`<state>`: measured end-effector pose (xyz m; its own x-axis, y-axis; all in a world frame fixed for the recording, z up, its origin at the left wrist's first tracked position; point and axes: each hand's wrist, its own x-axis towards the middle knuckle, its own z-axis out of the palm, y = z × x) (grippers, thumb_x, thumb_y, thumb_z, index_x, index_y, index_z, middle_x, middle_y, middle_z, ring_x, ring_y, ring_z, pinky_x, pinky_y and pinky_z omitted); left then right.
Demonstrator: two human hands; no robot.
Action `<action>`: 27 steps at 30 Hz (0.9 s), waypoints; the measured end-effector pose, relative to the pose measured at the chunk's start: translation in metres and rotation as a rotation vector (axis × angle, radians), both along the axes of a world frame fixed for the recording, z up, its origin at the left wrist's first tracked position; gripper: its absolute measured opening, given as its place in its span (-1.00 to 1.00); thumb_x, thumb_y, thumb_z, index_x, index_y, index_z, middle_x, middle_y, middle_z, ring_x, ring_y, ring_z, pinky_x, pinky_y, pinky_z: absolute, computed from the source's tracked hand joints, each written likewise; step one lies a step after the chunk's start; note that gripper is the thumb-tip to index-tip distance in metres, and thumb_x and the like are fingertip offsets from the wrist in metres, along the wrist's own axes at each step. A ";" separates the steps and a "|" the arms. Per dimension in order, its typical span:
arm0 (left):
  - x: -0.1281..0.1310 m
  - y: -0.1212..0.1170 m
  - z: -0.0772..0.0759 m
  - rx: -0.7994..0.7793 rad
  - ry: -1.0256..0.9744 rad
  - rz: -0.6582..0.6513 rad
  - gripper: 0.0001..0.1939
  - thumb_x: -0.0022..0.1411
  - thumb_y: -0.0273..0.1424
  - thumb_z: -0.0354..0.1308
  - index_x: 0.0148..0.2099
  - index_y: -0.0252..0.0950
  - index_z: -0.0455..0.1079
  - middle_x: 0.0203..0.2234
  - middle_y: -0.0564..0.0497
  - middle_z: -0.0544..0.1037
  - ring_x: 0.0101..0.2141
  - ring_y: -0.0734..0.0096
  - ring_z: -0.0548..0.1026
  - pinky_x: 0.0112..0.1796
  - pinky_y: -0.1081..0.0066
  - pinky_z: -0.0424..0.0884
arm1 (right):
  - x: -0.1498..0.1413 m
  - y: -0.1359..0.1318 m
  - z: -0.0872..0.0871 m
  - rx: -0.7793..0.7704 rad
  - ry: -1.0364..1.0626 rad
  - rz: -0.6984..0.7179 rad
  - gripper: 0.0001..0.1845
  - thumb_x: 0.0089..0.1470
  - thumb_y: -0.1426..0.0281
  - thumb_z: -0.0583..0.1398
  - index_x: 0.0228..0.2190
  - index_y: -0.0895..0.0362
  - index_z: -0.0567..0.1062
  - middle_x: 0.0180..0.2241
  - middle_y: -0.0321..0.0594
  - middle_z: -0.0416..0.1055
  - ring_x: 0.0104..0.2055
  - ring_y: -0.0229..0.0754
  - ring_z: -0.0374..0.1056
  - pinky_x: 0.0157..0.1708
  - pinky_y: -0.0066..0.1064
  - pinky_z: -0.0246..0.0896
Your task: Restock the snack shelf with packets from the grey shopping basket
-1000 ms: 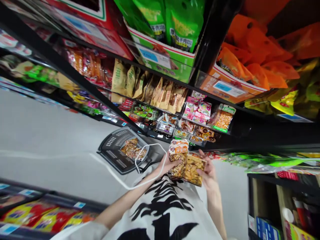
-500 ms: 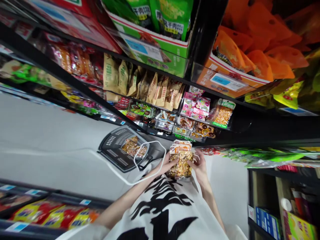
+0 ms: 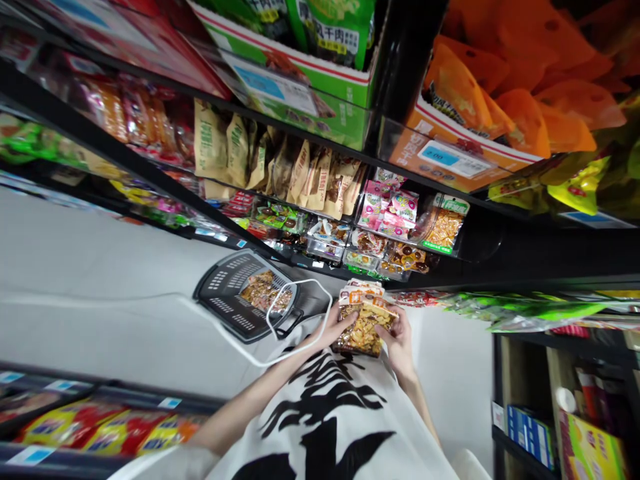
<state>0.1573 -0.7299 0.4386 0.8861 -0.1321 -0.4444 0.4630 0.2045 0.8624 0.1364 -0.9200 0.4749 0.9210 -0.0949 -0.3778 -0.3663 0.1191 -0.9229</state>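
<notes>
White shirt with bold black print (image 3: 325, 407) up close, then left hand (image 3: 332, 331) and right hand (image 3: 400, 341), each closed on one side of a stack of clear, flat packs of golden-brown snacks (image 3: 369, 331), thumbs on top. Black slotted plastic basket (image 3: 219, 288) sits left on the grey floor (image 3: 125, 267); tan upright pouches (image 3: 280, 167) line the shelf beyond.

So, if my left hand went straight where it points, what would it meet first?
The front snack packet, which the left hand is touching; beyond it, probably the right hand, though depth is unclear.
</notes>
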 end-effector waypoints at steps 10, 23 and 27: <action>-0.011 0.001 -0.011 -0.241 0.188 -0.060 -0.20 0.12 0.18 0.19 0.23 -0.24 0.44 0.14 -0.12 0.56 0.28 -0.11 0.34 0.33 -0.03 0.15 | 0.004 0.003 -0.004 -0.158 -0.070 -0.021 -0.68 -0.12 0.45 0.29 -0.23 0.09 0.50 -0.24 -0.29 0.49 -0.24 -0.17 0.35 -0.24 -0.39 0.22; -0.011 -0.002 -0.026 -0.049 0.007 -0.002 -0.33 0.14 -0.02 0.31 0.19 -0.26 0.33 0.11 -0.15 0.55 0.12 0.02 0.51 0.21 0.00 0.34 | 0.003 0.008 -0.017 -0.297 -0.053 -0.122 -0.41 -0.13 0.26 0.46 -0.06 0.14 0.46 -0.06 -0.07 0.54 -0.08 -0.04 0.50 -0.05 -0.23 0.42; -0.011 -0.001 -0.030 -0.049 -0.010 0.037 -0.32 0.18 0.09 0.22 0.17 -0.26 0.37 0.11 -0.17 0.55 0.15 0.00 0.48 0.23 0.02 0.32 | 0.003 0.008 -0.018 -0.244 0.005 -0.149 -0.34 -0.14 0.23 0.46 -0.01 0.16 0.46 -0.05 -0.04 0.56 -0.11 -0.02 0.53 -0.10 -0.22 0.46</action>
<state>0.1459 -0.7312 0.4083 0.8952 -0.1209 -0.4289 0.4455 0.2637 0.8556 0.1392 -0.9119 0.4568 0.8883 -0.3180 -0.3313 -0.3657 -0.0534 -0.9292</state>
